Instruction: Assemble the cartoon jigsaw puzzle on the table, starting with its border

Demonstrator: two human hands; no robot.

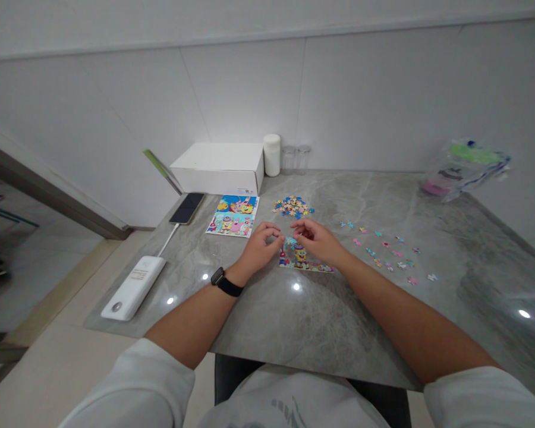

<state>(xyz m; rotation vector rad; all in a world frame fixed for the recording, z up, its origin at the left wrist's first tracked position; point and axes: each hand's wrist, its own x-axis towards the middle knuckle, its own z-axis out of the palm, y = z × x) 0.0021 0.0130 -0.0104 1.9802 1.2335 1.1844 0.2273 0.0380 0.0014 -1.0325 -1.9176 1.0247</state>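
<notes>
A partly joined jigsaw puzzle [300, 257] with a yellow cartoon figure lies on the grey table in front of me. My left hand [264, 245] is at its upper left corner, fingers curled in toward the thumb. Over its upper edge, my right hand [315, 240] has thumb and fingers drawn together in a pinch. Whatever either hand holds is too small or hidden to name. Loose puzzle pieces [385, 244] are spread to the right. Behind the hands sits a heap of puzzle pieces [293, 206]. A colourful picture sheet [232, 216] lies at the left.
A white box [218, 167], a white bottle [271, 156] and two clear glasses [303, 160] stand against the wall. To the left, a phone [187, 208] is cabled to a white power bank [134, 288]. A plastic bag [461, 170] sits at the back right.
</notes>
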